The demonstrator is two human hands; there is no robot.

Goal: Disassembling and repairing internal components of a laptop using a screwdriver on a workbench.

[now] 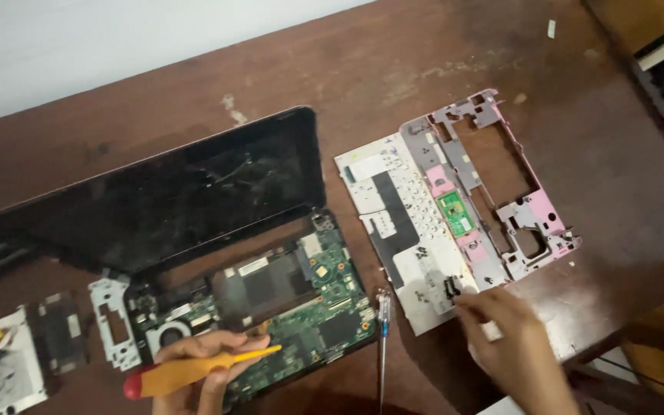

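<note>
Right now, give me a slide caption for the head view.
Left hand holds a yellow screwdriver over the opened laptop; right hand touches the white keyboard underside.

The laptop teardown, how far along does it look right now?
Done: the pink top cover and the white keyboard are off, lying face down beside the laptop, whose green motherboard is exposed; small parts lie at the left. In hand: the left hand holds a yellow screwdriver over the board, and the right hand touches the keyboard's corner. Left: board and screen remain attached.
</note>
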